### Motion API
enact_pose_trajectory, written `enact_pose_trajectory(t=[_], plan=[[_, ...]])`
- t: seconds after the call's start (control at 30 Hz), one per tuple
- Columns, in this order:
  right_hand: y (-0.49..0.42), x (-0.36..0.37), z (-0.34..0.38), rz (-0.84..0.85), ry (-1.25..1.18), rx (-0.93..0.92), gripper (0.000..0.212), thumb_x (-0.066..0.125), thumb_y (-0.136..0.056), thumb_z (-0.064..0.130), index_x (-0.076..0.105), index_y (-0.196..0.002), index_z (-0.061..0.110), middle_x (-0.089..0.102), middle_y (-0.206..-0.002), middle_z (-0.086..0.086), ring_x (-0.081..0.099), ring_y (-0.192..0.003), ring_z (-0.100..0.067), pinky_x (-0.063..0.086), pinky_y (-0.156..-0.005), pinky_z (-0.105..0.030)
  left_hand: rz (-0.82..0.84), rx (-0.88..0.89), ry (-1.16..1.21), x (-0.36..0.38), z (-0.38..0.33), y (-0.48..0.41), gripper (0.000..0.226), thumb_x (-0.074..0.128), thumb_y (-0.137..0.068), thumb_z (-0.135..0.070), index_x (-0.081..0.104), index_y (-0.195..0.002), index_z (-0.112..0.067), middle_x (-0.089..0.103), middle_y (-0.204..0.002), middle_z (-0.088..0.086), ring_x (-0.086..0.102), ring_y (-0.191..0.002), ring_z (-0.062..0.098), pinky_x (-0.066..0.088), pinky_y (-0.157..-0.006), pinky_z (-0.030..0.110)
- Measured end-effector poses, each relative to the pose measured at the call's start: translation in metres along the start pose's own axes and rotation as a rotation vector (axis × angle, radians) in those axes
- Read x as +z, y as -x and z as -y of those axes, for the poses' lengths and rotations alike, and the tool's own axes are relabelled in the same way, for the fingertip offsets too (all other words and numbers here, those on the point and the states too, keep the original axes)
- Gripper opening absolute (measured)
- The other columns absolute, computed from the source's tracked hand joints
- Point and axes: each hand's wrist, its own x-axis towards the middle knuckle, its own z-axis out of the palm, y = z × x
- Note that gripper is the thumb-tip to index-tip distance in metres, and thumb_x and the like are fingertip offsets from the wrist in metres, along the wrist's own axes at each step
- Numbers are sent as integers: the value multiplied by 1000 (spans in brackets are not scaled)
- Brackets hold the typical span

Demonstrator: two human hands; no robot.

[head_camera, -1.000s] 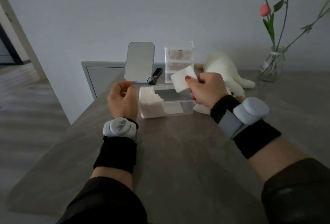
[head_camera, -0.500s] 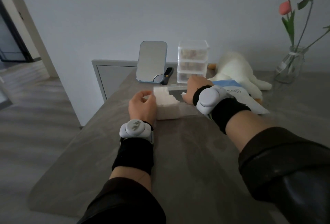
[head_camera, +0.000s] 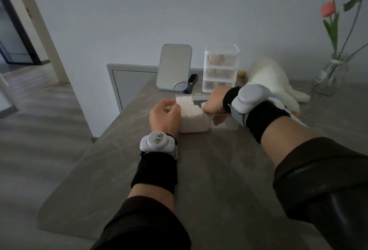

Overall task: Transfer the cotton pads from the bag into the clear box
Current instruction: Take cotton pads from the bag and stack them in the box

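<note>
Head view: the clear box (head_camera: 227, 125) lies on the surface (head_camera: 219, 170) toward 12 o'clock; the cotton pads (head_camera: 192, 113) stand stacked in its 9 o'clock half; the left hand (head_camera: 164, 117) sits at the box's 9 o'clock end, its grip curled onto the rim; the right hand (head_camera: 213, 102) dips in from 3 o'clock, fingers against the stack; its grip is hidden, so I cannot tell.

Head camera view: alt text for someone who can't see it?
A person's right hand reaches into a clear box on a grey table, next to white cotton pads stacked at its left end; the left hand sits curled against that end. Behind stand a mirror, clear drawers, a plush toy and a flower vase.
</note>
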Motion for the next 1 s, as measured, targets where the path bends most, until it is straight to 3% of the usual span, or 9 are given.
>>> enact_pose_trajectory(t=[0.1, 0.2, 0.3, 0.37, 0.4, 0.5, 0.63, 0.8, 1.0], plan=[[-6, -1, 2, -54, -47, -30, 19, 61, -88, 10, 50, -73, 10, 56, -69, -6, 57, -55, -16, 53, -51, -25, 2, -1, 4, 0, 1, 0, 21, 59, -80, -17, 72, -96, -18, 70, -79, 5, 59, -61, 16, 52, -62, 31], [-5, 3, 7, -6, 31, 28, 18, 50, -93, 8, 56, -101, -7, 62, -69, -14, 63, -60, -25, 56, -62, -33, 1, -2, 12, 0, 1, 0, 21, 59, -79, -17, 72, -96, -17, 70, -78, 6, 59, -60, 16, 52, -62, 31], [-7, 4, 11, 119, -33, 5, 21, 52, -95, 8, 59, -109, -4, 68, -97, -10, 68, -62, -17, 55, -71, -23, 5, -2, 19, 0, 0, 1, 21, 59, -79, -16, 72, -95, -17, 70, -76, 8, 58, -58, 17, 51, -60, 31], [-5, 6, 12, 215, -42, 62, 21, 43, -99, 11, 59, -92, -1, 69, -109, -12, 65, -51, -12, 52, -58, -15, 8, -2, 21, -1, -1, 1, 21, 59, -79, -15, 72, -96, -16, 68, -71, 6, 56, -54, 15, 50, -56, 29], [-4, 6, 12, 198, -90, 80, 27, 39, -99, 15, 54, -82, 1, 70, -101, -16, 64, -52, -18, 49, -47, -18, 11, -3, 23, -1, -1, 1, 21, 59, -79, -16, 72, -95, -16, 67, -68, 5, 55, -52, 14, 49, -54, 28], [-1, 7, 10, 129, -186, 66, 38, 32, -99, 21, 45, -66, 5, 66, -85, -20, 60, -55, -24, 40, -51, -20, 15, 5, 13, -1, -1, 0, 28, 57, -71, -25, 72, -93, -18, 68, -67, 3, 58, -55, 18, 53, -59, 32], [-5, 8, 5, 112, -152, 77, 34, 34, -94, 7, 60, -73, -3, 69, -85, -18, 59, -54, -23, 46, -45, -17, 15, -2, 14, -1, 0, -1, 28, 57, -69, -25, 72, -92, -18, 68, -68, 3, 59, -57, 19, 54, -63, 36], [-14, 12, 1, 84, -197, 28, 24, 44, -95, 4, 52, -72, 6, 58, -38, 3, 60, -38, -12, 50, -41, -19, -2, -4, 7, -1, -1, -1, 20, 60, -79, -14, 72, -94, -16, 63, -63, -3, 56, -55, 14, 50, -61, 29], [-9, 9, 1, 132, -328, 131, 45, 34, -103, 38, 58, -92, 2, 74, -75, -17, 73, -74, -29, 51, -55, -23, 6, 10, -1, -1, -1, 0, 20, 60, -79, -14, 72, -95, -15, 63, -64, -3, 56, -56, 15, 51, -60, 31]])
